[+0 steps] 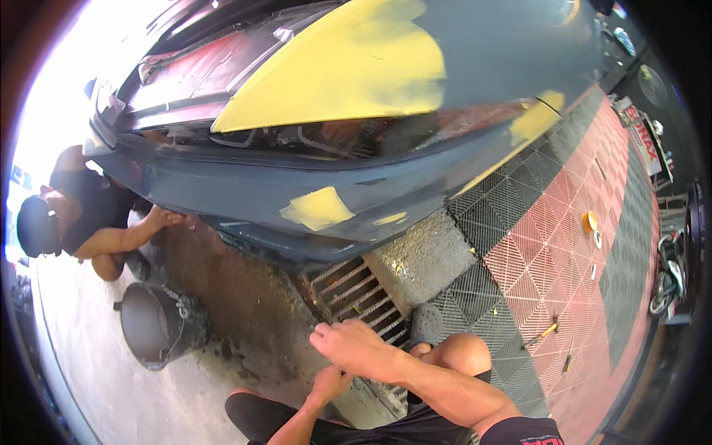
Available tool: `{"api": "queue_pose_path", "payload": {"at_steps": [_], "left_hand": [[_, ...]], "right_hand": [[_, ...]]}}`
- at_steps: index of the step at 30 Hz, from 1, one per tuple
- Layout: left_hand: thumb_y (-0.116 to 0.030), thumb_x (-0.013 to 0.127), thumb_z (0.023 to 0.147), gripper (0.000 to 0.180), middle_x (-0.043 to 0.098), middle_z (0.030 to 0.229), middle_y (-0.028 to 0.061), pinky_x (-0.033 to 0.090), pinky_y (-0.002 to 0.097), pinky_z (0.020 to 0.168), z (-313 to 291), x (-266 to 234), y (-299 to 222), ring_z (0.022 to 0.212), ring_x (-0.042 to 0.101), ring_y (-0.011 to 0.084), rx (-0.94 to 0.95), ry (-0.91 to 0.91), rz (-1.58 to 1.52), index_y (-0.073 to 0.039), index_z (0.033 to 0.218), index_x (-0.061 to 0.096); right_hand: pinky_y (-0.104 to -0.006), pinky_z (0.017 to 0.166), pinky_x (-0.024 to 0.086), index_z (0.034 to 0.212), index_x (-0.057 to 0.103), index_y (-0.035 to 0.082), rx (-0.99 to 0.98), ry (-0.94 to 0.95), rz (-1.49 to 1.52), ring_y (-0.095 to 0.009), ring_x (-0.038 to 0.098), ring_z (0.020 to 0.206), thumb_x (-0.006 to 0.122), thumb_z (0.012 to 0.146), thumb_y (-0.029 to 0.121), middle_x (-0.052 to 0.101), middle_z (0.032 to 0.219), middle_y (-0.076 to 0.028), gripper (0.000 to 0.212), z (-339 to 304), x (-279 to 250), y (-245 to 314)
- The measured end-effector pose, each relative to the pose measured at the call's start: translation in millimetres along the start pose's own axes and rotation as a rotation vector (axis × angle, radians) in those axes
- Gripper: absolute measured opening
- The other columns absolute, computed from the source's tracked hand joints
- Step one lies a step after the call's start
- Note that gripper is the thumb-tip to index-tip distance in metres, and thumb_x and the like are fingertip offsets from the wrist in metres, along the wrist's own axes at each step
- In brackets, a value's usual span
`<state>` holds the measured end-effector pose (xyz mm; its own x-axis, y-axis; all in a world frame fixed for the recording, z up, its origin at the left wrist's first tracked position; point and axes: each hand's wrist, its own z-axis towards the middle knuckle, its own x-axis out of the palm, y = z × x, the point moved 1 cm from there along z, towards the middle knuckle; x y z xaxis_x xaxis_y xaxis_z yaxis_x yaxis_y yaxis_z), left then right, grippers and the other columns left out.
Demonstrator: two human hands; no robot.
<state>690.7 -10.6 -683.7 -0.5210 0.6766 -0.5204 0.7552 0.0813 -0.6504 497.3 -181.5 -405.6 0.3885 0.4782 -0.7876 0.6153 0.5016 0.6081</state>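
Observation:
In front of me is a car body panel, a grey bumper (245, 182) with yellow filler patches (319, 208). My right hand (360, 348) is curled closed in front of it, over the edge of a metal floor grate (363, 297). Just below it, close to the right wrist, my left hand (330, 382) is closed too. Whatever either hand may hold is hidden by the fingers. Neither hand touches the car. A larger yellow area (356, 67) covers part of the grey hood above.
At the left, another person (89, 215) crouches with a hand at the bumper's lower edge. A dark bucket (167, 326) stands on wet concrete. On the red and black floor tiles at the right lie a roll of orange tape (589, 221) and a yellow-handled tool (547, 330).

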Motion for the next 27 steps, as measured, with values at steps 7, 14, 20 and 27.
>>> {"api": "queue_pose_path", "payload": {"at_steps": [7, 14, 20, 27], "left_hand": [[-0.050, 0.066, 0.106, 0.052, 0.079, 0.105, 0.0214, 0.057, 0.0465, 0.093, -101.3, -26.7, -147.4, 0.103, 0.077, 0.0377, -0.466, 0.124, -0.329, -0.001, 0.119, 0.076], [-0.041, 0.067, 0.108, 0.043, 0.071, 0.085, 0.0058, 0.052, 0.0328, 0.068, -195.8, -31.3, -193.6, 0.072, 0.062, 0.0142, -0.659, -0.142, -0.791, 0.002, 0.107, 0.074], [-0.039, 0.066, 0.110, 0.039, 0.063, 0.079, 0.0005, 0.042, 0.0280, 0.054, -256.3, -88.3, -267.1, 0.061, 0.051, 0.0085, -0.787, -0.252, -1.097, -0.003, 0.094, 0.067], [-0.042, 0.066, 0.110, 0.042, 0.067, 0.088, 0.0014, 0.044, 0.0258, 0.058, -312.7, -152.4, -324.3, 0.066, 0.054, 0.0074, -0.674, -0.337, -1.187, 0.000, 0.111, 0.068]], "right_hand": [[-0.0460, 0.077, 0.064, 0.126, 0.075, 0.007, 0.181, -0.199, 0.333, -0.034, 0.078, 0.093, 0.067, 0.094, 0.004, 0.078, 0.121, -0.010, 0.033, -18.4, 6.5, -23.8], [-0.0452, 0.068, 0.062, 0.143, 0.068, 0.010, 0.675, -0.482, 0.455, -0.038, 0.078, 0.076, 0.072, 0.103, 0.022, 0.079, 0.090, -0.013, 0.042, -65.8, -26.7, -1.2], [-0.0520, 0.065, 0.060, 0.165, 0.037, 0.004, 0.743, -0.497, 0.273, -0.040, 0.077, 0.075, 0.072, 0.101, 0.024, 0.079, 0.097, -0.021, 0.076, -40.1, -171.8, 61.1], [-0.0548, 0.077, 0.060, 0.164, 0.039, 0.002, 0.759, -0.215, -0.145, -0.045, 0.077, 0.088, 0.064, 0.103, 0.028, 0.079, 0.103, -0.020, 0.071, 2.5, -223.9, 72.1]]}}
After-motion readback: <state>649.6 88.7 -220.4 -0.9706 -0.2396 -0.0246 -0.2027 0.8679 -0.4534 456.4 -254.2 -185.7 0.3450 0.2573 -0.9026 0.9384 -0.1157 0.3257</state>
